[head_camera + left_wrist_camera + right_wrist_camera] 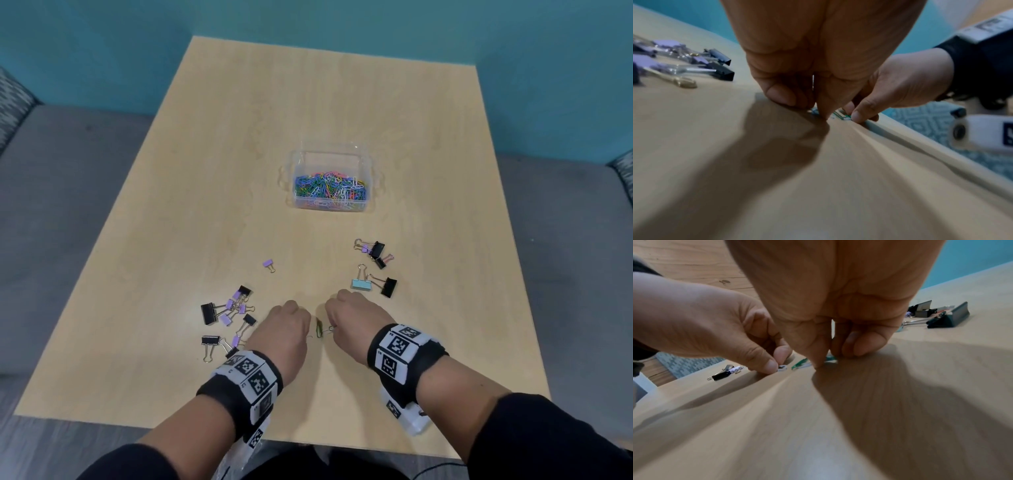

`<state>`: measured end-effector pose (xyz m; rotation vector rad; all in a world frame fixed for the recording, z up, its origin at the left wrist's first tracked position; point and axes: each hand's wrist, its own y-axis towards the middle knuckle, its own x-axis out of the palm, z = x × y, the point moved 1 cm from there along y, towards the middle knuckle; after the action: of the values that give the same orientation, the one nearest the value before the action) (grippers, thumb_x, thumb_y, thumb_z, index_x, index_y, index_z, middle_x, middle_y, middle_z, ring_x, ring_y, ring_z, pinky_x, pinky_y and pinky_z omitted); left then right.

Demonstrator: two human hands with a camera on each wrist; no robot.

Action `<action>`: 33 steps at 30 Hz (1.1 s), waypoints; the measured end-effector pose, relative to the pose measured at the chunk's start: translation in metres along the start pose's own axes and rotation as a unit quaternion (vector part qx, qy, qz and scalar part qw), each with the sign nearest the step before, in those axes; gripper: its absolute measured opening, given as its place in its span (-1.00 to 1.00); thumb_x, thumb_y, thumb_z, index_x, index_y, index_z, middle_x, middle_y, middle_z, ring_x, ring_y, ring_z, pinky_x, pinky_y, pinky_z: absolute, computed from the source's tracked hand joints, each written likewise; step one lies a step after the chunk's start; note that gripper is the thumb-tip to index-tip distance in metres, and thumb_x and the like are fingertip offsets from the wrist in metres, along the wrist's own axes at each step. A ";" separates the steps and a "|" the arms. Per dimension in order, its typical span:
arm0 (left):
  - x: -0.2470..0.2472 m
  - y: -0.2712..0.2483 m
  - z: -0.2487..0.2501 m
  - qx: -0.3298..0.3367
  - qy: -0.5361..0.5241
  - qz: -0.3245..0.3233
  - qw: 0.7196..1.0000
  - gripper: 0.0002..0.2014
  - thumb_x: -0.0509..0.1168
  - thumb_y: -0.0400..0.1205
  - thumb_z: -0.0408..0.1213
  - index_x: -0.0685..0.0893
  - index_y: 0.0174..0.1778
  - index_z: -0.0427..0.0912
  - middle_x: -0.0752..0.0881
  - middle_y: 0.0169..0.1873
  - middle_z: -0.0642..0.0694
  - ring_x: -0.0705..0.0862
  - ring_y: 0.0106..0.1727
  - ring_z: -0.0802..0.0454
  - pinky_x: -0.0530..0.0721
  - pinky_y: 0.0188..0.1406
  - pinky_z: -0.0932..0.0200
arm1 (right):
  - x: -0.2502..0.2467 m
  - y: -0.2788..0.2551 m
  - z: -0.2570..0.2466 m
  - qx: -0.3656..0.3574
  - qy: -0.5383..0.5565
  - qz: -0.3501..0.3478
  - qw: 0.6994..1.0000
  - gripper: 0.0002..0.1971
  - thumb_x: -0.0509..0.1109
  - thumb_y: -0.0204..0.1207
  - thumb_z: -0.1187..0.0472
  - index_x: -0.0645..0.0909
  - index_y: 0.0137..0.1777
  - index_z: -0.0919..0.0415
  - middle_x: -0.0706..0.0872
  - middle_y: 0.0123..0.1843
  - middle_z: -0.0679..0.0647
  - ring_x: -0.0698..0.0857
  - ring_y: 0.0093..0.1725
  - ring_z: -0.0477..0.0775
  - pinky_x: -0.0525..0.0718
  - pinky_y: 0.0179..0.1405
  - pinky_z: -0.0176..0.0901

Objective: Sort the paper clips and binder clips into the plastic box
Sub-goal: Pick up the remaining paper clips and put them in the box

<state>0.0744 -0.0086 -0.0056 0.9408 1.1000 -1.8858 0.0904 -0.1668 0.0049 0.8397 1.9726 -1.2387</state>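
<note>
Left hand [286, 325] and right hand [347, 317] each pinched on paper clip [319, 329] lying flat on table [239, 171]; edge best tipped up by fingertip before lift.

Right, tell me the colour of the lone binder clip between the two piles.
Purple, with metal handles: the lone binder clip shows best in the head view.

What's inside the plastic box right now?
The plastic box holds a heap of mixed-colour paper clips. No binder clip shows on top; anything under the heap is covered.

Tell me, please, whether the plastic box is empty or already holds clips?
Partly filled: the plastic box holds a layer of coloured paper clips; no binder clips visible inside.
</note>
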 end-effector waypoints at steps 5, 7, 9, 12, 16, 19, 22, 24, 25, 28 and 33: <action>0.002 -0.008 0.004 0.037 0.029 -0.022 0.999 -0.77 0.06 0.46 -0.51 0.27 -0.18 -0.05 0.31 -0.19 0.00 0.28 -0.17 0.01 0.25 -0.24 0.15 | 0.001 -0.004 -0.002 0.005 0.005 0.000 1.000 -0.80 0.16 0.45 0.43 0.34 -0.16 0.09 0.42 -0.11 0.02 0.42 -0.06 0.09 0.52 -0.22 -0.02; 0.004 -0.010 0.003 0.037 0.022 -0.024 0.999 -0.76 0.06 0.44 -0.52 0.25 -0.18 -0.06 0.33 -0.21 0.00 0.30 -0.19 -0.02 0.25 -0.26 0.13 | 0.001 -0.004 -0.003 0.004 0.004 0.000 1.000 -0.78 0.14 0.44 0.46 0.34 -0.15 0.09 0.42 -0.14 0.03 0.39 -0.08 0.10 0.44 -0.26 -0.05; 0.005 -0.012 0.000 0.033 -0.001 -0.020 0.999 -0.76 0.06 0.44 -0.53 0.27 -0.17 -0.07 0.34 -0.24 -0.01 0.33 -0.22 -0.04 0.27 -0.30 0.10 | 0.001 -0.004 -0.003 0.003 0.005 0.000 1.000 -0.76 0.13 0.42 0.48 0.35 -0.13 0.10 0.44 -0.15 0.04 0.40 -0.08 0.11 0.41 -0.28 -0.06; 0.004 -0.009 -0.003 0.009 -0.052 -0.001 0.999 -0.77 0.09 0.45 -0.56 0.46 -0.16 -0.13 0.42 -0.21 -0.04 0.41 -0.30 -0.07 0.29 -0.40 0.12 | 0.001 -0.005 -0.003 0.005 0.010 -0.005 1.000 -0.77 0.12 0.43 0.47 0.39 -0.10 0.10 0.45 -0.12 0.04 0.38 -0.05 0.10 0.43 -0.24 -0.06; 0.001 -0.006 0.002 -0.081 -0.112 0.031 0.990 -0.91 0.20 0.50 -0.39 0.59 -0.20 -0.15 0.51 -0.17 -0.02 0.54 -0.31 -0.02 0.45 -0.36 0.15 | 0.001 -0.011 -0.002 0.008 0.024 0.009 1.000 -0.82 0.14 0.44 0.43 0.42 -0.13 0.12 0.47 -0.10 0.04 0.41 -0.06 0.10 0.41 -0.24 -0.08; 0.003 -0.002 0.011 -0.112 -0.110 0.050 0.986 -0.82 0.32 0.52 -0.10 0.52 -0.29 -0.10 0.48 -0.23 0.01 0.52 -0.29 0.02 0.40 -0.35 0.15 | 0.002 -0.013 -0.004 0.007 0.052 0.025 0.998 -0.84 0.16 0.49 0.40 0.39 -0.15 0.10 0.50 -0.13 0.04 0.45 -0.10 0.11 0.43 -0.26 -0.06; 0.005 0.005 0.017 -0.109 -0.087 0.059 0.988 -0.79 0.27 0.55 -0.15 0.40 -0.35 -0.02 0.43 -0.26 0.00 0.47 -0.24 -0.01 0.36 -0.30 0.15 | 0.003 -0.010 -0.009 0.002 0.060 0.025 0.998 -0.86 0.16 0.52 0.37 0.41 -0.09 0.09 0.53 -0.12 0.05 0.48 -0.05 0.13 0.53 -0.16 0.00; 0.005 0.008 0.017 -0.106 -0.074 0.061 0.990 -0.80 0.20 0.58 -0.26 0.39 -0.36 -0.02 0.43 -0.26 -0.01 0.44 -0.24 -0.01 0.34 -0.30 0.17 | 0.003 -0.006 -0.011 0.008 0.053 0.019 0.998 -0.84 0.17 0.53 0.36 0.37 -0.13 0.05 0.48 -0.16 0.00 0.46 -0.06 0.11 0.54 -0.14 0.00; 0.005 0.008 0.016 -0.103 -0.071 0.060 0.990 -0.81 0.19 0.59 -0.28 0.41 -0.34 -0.05 0.44 -0.24 -0.02 0.44 -0.25 0.00 0.34 -0.30 0.18 | 0.004 -0.005 -0.011 0.012 0.047 0.018 0.999 -0.82 0.19 0.53 0.35 0.34 -0.15 0.04 0.45 -0.16 -0.01 0.45 -0.06 0.10 0.55 -0.13 -0.01; 0.002 0.007 0.013 -0.097 -0.075 0.049 0.991 -0.89 0.24 0.58 -0.30 0.51 -0.27 -0.13 0.47 -0.21 -0.02 0.46 -0.26 0.01 0.33 -0.32 0.18 | 0.005 -0.003 -0.009 0.020 0.037 0.014 0.999 -0.78 0.24 0.52 0.35 0.31 -0.19 0.03 0.42 -0.14 -0.01 0.47 -0.04 0.12 0.55 -0.13 -0.02; -0.005 0.008 0.013 -0.095 -0.070 0.028 0.993 -0.92 0.20 0.54 -0.40 0.51 -0.24 -0.14 0.47 -0.19 -0.03 0.47 -0.26 0.02 0.33 -0.32 0.20 | 0.008 -0.005 -0.009 0.013 0.009 0.015 1.000 -0.82 0.26 0.48 0.39 0.43 -0.04 0.10 0.47 0.04 0.08 0.50 0.04 0.15 0.54 -0.11 -0.05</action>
<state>0.0801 -0.0220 0.0003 0.7154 1.1338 -1.7397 0.0801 -0.1590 0.0041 0.8940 1.9547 -1.2453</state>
